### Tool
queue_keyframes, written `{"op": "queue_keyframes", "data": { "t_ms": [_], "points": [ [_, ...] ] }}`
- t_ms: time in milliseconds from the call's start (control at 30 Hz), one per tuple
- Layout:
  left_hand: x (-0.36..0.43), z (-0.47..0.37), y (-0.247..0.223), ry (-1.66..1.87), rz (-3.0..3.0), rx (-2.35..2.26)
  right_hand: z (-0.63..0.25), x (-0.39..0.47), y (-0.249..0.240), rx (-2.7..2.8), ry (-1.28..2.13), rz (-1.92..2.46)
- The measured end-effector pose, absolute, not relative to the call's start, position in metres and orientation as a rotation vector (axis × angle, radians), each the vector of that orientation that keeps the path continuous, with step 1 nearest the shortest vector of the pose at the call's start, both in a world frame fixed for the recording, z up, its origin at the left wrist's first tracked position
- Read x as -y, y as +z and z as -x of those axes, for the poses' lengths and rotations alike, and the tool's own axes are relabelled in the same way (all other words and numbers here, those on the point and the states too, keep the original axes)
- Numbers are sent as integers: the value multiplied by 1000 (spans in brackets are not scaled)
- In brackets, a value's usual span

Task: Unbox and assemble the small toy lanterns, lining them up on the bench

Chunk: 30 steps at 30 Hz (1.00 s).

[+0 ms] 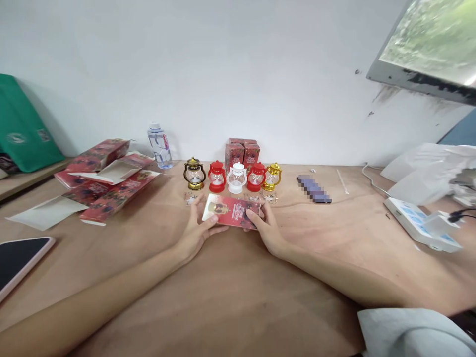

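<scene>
Gripping the red Christmas carton [231,208] at both ends, I have its long axis running left to right between the closed fingers of my left hand [194,232] and right hand [273,232], before the white lantern [237,179].

Bright, diffuse light with soft shadows, a glaring window [435,37], and stretched, blurry edges.

Person's upper limbs: left hand [201,230] and right hand [269,230], both bare, with slender fingers; forearms uncovered. Lower right: pale grey fabric with soft folds, apparently clothing [416,332].
</scene>
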<state>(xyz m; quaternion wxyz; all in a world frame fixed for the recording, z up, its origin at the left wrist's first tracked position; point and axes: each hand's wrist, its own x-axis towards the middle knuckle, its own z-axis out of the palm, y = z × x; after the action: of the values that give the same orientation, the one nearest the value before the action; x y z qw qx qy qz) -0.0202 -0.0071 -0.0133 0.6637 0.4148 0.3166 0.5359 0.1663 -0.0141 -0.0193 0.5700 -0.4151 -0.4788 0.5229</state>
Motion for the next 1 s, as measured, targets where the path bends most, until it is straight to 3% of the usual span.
{"op": "queue_keyframes", "data": {
  "t_ms": [367, 1000],
  "points": [
    [-4, 26, -10, 1188, -698, -916, -173, 19, -34, 1170, 1556, 715],
    [0, 30, -18, 1358, -1129, -1018, -174, 15, -31, 1138, 1462, 767]
  ]
}}
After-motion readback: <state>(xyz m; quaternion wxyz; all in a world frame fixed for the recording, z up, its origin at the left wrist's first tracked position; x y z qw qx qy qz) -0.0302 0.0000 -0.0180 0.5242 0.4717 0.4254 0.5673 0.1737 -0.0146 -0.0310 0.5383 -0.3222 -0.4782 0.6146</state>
